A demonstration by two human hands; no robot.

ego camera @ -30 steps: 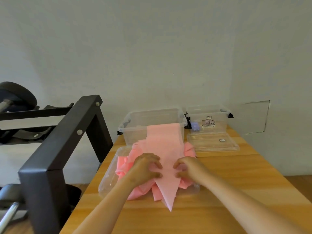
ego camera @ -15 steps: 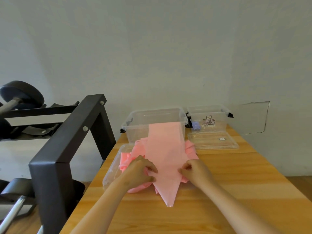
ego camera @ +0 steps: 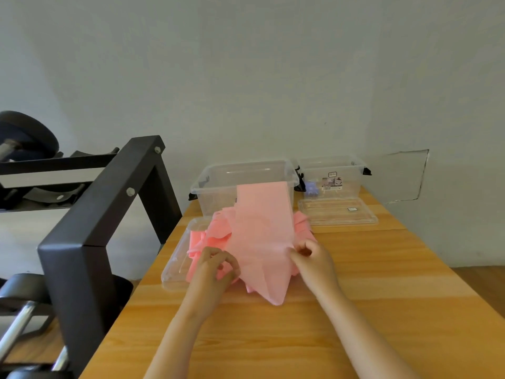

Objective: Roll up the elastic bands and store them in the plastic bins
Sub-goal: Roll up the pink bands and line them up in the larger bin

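1. Wooden table (ego camera: 382, 310), pale and grained, carries everything and runs back to a plain grey-white wall; both my bare forearms reach in over its near edge.
2. Black metal frame (ego camera: 90, 242) stands just beside the table's left edge; dark weights (ego camera: 27, 138) rest on a rack behind it.
3. Pink elastic band (ego camera: 262, 233) is a long flat strip; its far end hangs over the front rim of the large clear bin (ego camera: 218, 184); from there it runs toward me across a crumpled pink heap (ego camera: 216, 233) of the same stuff; its pointed near end lies on the table between my hands.
4. That large bin stands open at the back of the table; the small clear bin (ego camera: 349, 176) sits just beside it on the right, also open, with a label on its front and a small purple thing (ego camera: 311, 188) low in its left corner.
5. One clear lid (ego camera: 338, 214) lies flat in front of the small bin; another clear lid (ego camera: 175, 269) lies under the pink heap, its left part showing.
6. My left hand (ego camera: 216, 272) is at the strip's left edge; its fingers (ego camera: 228, 259) are curled tight, gripping pink material.
7. My right hand (ego camera: 314, 261) is at the strip's right edge; its fingers (ego camera: 310, 243) are narrow, pinching the band's edge.
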